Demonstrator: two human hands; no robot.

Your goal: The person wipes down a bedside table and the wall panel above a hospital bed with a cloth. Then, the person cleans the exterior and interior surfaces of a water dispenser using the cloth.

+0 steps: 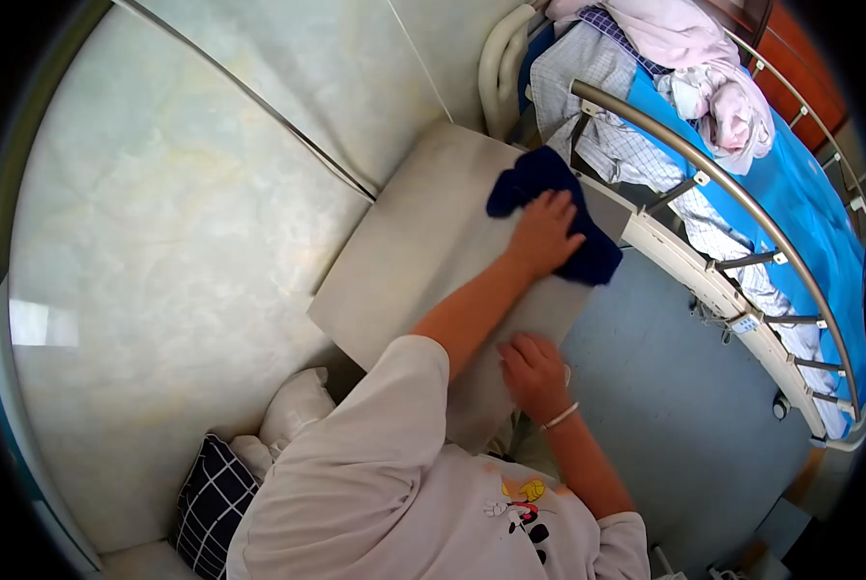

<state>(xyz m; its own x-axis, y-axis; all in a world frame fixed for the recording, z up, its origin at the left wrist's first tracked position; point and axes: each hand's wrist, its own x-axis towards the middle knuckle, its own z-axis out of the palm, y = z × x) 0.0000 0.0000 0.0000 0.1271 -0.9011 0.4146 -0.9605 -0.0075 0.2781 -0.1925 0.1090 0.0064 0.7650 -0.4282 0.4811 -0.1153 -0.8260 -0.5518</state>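
Note:
My left hand (546,234) lies with spread fingers on a dark blue cloth (588,253), pressing it against the far right part of a grey tabletop (404,232). Part of the cloth hangs over the table's right edge. Nearer to me, my right hand (535,375) rests at the table's right edge with its fingers apart and holds nothing. A light band circles the right wrist.
A bed with a curved metal rail (704,164), a blue sheet (791,203) and crumpled pink clothes (733,116) stands at the right. A pale wall (172,222) borders the table's left. A dark checked cushion (211,507) lies at the lower left.

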